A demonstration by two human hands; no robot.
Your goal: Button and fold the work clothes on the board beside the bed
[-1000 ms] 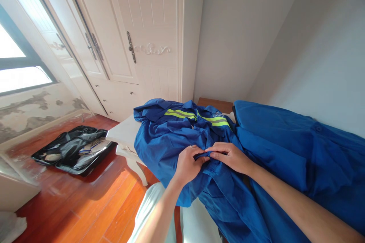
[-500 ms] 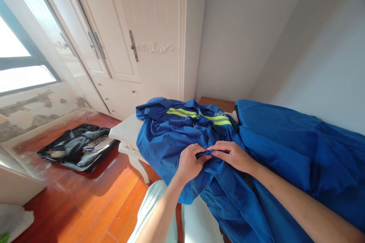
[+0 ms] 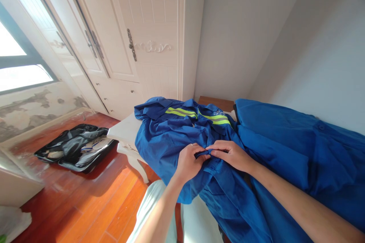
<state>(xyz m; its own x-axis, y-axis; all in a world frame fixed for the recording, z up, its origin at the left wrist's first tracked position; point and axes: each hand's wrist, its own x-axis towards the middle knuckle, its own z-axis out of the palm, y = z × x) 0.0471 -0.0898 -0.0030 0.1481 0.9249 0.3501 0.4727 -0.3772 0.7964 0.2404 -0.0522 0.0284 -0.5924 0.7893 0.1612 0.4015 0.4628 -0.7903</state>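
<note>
Our left hand (image 3: 189, 162) and right hand (image 3: 234, 155) still pinch the blue jacket (image 3: 162, 142) mid-front, barely shifted; work there seems unfinished

I'm seeing a white table (image 3: 122, 130) carrying a blue jacket (image 3: 162, 140), partly overhanging; wood floor (image 3: 108, 205) is holding an open suitcase (image 3: 98, 159).

View swung slightly left, then partly back right. Plastic bag (image 3: 14, 222), lower left: more in frame than at 1.0 s ago, green patch (image 3: 2, 238) now showing. Pixelation seen 0.5 s ago over the suitcase (image 3: 95, 158) cleared.
</note>
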